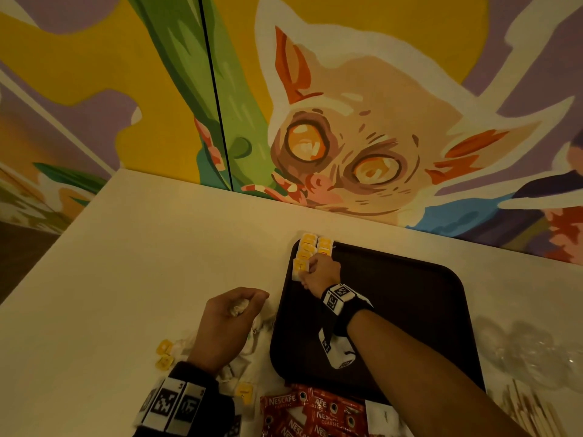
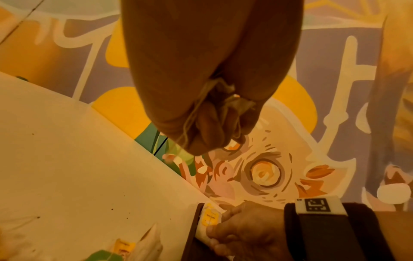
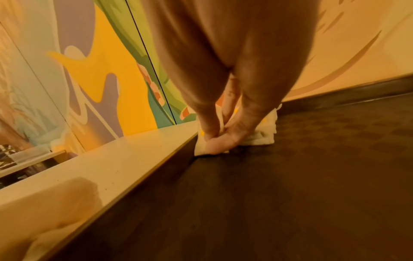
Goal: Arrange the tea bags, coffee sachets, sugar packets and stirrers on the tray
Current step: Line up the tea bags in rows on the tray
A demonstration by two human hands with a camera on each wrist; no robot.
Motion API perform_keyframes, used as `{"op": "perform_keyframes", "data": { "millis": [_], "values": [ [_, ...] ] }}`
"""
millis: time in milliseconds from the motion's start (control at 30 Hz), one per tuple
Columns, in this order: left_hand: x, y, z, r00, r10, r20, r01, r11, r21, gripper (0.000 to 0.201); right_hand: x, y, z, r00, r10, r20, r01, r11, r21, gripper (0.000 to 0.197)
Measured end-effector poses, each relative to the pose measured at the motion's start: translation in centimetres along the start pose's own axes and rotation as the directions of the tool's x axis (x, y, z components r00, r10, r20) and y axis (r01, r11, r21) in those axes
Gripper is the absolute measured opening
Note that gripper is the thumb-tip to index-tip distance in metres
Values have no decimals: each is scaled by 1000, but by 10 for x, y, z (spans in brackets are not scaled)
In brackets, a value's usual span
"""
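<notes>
Tea bags (image 1: 310, 252) under right hand (image 1: 320, 274) fingertips, tray (image 1: 410, 310) corner; left hand (image 1: 232, 323) clenching tea-bag strings.

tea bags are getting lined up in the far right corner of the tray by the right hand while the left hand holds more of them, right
Not quite: it is the far left corner. The head view shows the right hand setting tea bags in the far left corner of the tray, while the left hand holds more of them.

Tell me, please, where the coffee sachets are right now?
In the head view, the coffee sachets lie on the table by the tray's near edge, bottom centre.
</notes>
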State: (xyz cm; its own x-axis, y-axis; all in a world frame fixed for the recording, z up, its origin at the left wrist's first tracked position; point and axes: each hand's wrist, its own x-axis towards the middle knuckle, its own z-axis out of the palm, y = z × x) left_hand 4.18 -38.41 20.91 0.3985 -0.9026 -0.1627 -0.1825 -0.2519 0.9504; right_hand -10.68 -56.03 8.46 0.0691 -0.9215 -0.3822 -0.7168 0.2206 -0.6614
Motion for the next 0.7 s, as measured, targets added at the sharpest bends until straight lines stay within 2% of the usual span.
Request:
{"op": "perform_keyframes", "data": {
  "millis": [100, 200, 333, 500, 600, 700],
  "values": [
    [-2, 8, 3, 992, -118, 51, 124, 981, -148, 21, -9, -5, -8, 999, -36, -35, 38, 998, 58, 26],
    [-4, 15, 5, 973, -197, 118, 225, 922, -314, 32, -21, -12, -20, 998, -63, -31, 68, 981, 180, 24],
    [-5, 21, 7, 962, -223, 160, 269, 878, -396, 41, -37, -18, -40, 996, -79, 40, 61, 944, 326, 24],
    [-9, 26, 10, 959, -221, 176, 278, 852, -444, 46, -68, -28, -58, 983, -173, 54, 139, 909, 393, 9],
    [-13, 31, 14, 955, -221, 196, 289, 837, -465, 48, -101, -41, -69, 950, -287, 125, 203, 870, 449, 9],
    [-17, 34, 19, 955, -204, 214, 282, 849, -448, 49, -139, -50, -79, 871, -448, 200, 308, 816, 488, 9]
  ]
}}
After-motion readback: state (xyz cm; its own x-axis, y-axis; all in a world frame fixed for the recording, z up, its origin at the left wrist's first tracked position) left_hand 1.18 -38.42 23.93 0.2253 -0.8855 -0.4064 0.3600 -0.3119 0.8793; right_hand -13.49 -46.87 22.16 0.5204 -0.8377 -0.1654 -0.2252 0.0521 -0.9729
